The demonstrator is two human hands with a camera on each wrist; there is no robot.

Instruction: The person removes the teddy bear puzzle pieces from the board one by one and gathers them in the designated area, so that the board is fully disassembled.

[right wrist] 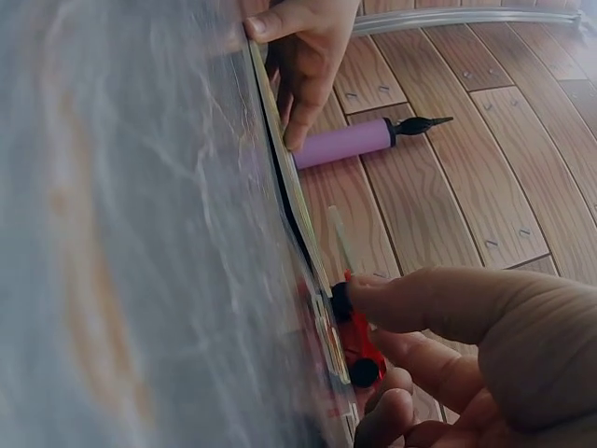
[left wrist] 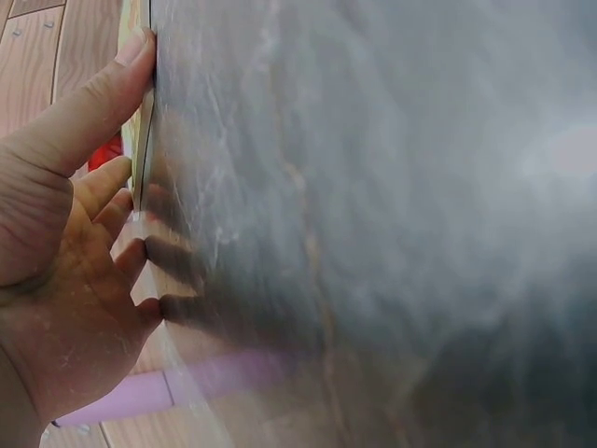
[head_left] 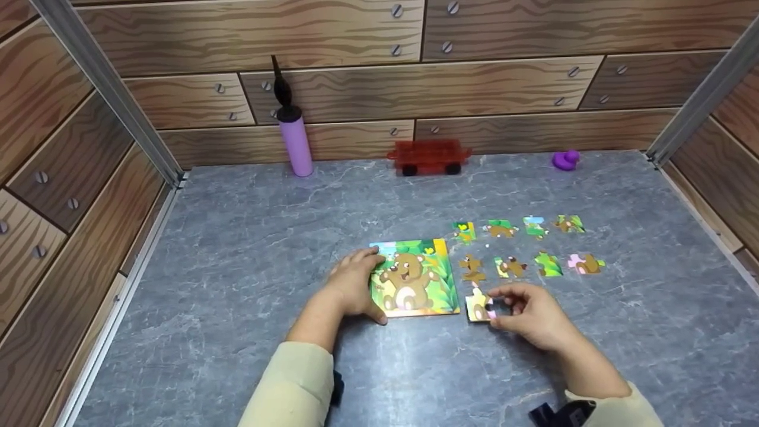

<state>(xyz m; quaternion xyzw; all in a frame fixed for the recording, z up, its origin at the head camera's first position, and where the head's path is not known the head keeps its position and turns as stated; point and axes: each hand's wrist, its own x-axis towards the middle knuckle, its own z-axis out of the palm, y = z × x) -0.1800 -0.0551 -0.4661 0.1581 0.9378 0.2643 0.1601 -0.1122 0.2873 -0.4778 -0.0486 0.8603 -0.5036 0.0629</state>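
A square bear-picture puzzle board [head_left: 413, 276] lies flat on the grey marbled table. My left hand [head_left: 354, 286] rests along its left edge, fingers spread, the thumb at the near corner. In the left wrist view that thumb [left wrist: 131, 56] touches the board's edge. Just right of the board's near corner, my right hand [head_left: 531, 314] pinches a jigsaw piece [head_left: 476, 305] with pale yellow, brown and pink on it, between thumb and forefinger. A dark edge shows under the piece. The right wrist view shows the right hand [right wrist: 466, 327] close to the tabletop.
Right of the board, loose jigsaw pieces lie in two rows, among them a green piece [head_left: 548, 264] and a pink-brown piece [head_left: 586, 264]. Along the back stand a purple hand pump [head_left: 296, 145], a red toy wagon [head_left: 429, 156] and a purple rubber duck [head_left: 566, 160]. Wood-pattern walls surround the table.
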